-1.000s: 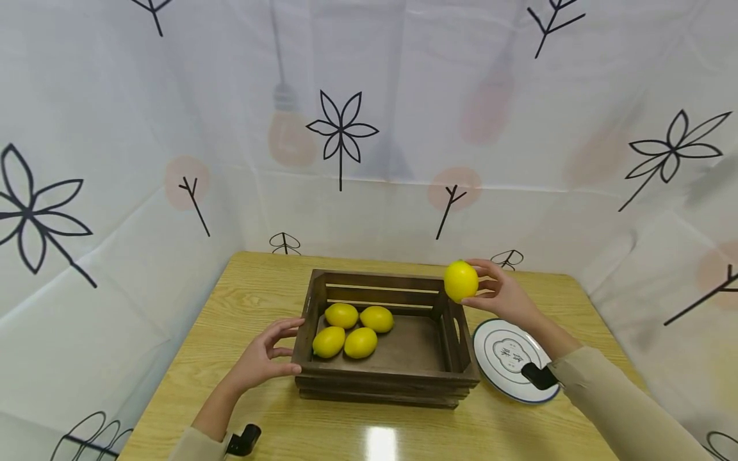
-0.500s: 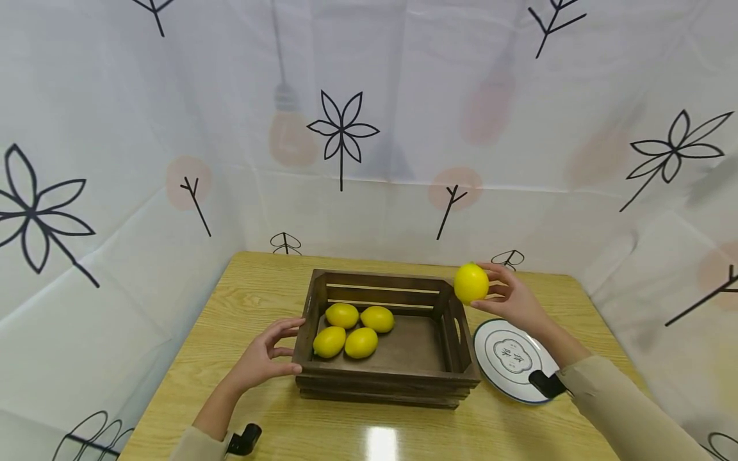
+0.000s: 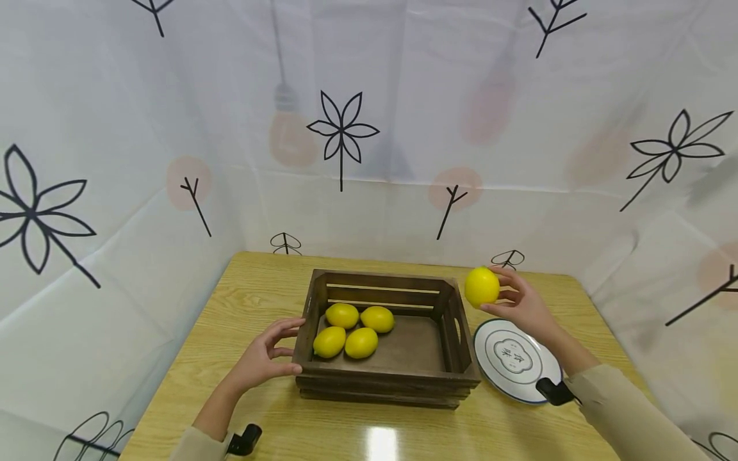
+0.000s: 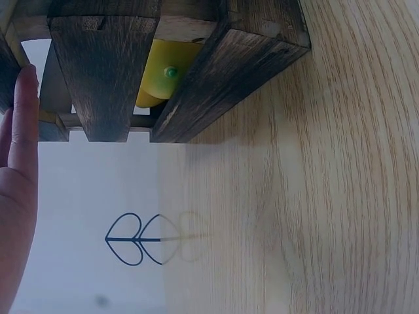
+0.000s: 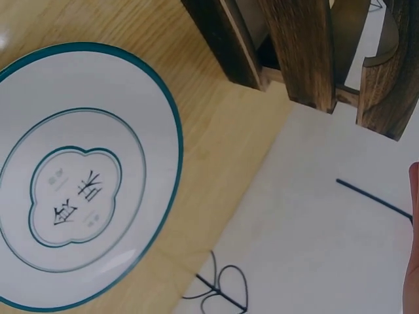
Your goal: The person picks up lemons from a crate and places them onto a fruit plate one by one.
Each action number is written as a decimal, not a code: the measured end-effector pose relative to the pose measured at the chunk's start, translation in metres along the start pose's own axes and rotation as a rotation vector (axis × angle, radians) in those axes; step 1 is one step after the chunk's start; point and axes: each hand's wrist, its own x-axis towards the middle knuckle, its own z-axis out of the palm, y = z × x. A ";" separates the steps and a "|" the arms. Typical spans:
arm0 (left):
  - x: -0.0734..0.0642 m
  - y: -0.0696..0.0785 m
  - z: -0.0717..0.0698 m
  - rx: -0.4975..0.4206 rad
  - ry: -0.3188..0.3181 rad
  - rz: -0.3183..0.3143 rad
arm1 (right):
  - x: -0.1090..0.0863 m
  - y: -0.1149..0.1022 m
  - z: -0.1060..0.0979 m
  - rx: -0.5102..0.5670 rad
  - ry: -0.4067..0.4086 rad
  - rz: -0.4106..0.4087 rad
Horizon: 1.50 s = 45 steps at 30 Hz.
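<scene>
My right hand (image 3: pixel 526 310) pinches a yellow lemon (image 3: pixel 482 287) between fingers and thumb, in the air just past the crate's right end and above the far side of the plate. My left hand (image 3: pixel 266 356) touches the left end of a dark brown slatted wooden crate (image 3: pixel 380 384), fingertips at the rim and thumb near the front corner. One finger (image 4: pixel 25 124) lies straight along the wood in the left wrist view. Several lemons (image 3: pixel 360 343) lie together in the crate's left half. A white plate (image 3: pixel 490 368) with a blue-green rim lies right of the crate; the sleeve and wrist camera partly cover it.
A light wooden table (image 3: pixel 259 282) carries crate and plate. White patterned cloth (image 3: pixel 369 211) hangs behind it and along both sides. The crate's right end wall (image 3: pixel 459 333) has a handle cut-out and stands close to the plate.
My right hand has carried the lemon to the right and slightly down, from over the crate's right rim to beyond it. The left hand, crate and plate have stayed in place.
</scene>
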 end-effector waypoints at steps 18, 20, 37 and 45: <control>0.000 -0.001 0.000 0.003 0.007 0.039 | -0.015 0.020 -0.005 -0.055 0.037 0.045; 0.000 -0.001 0.000 0.002 0.003 0.039 | -0.017 0.023 -0.005 -0.065 0.048 0.054; 0.000 -0.001 -0.001 0.001 -0.010 0.050 | -0.032 0.049 -0.003 -0.104 0.092 0.183; 0.000 -0.001 0.000 0.006 0.005 0.034 | -0.033 0.067 -0.002 -0.086 0.070 0.243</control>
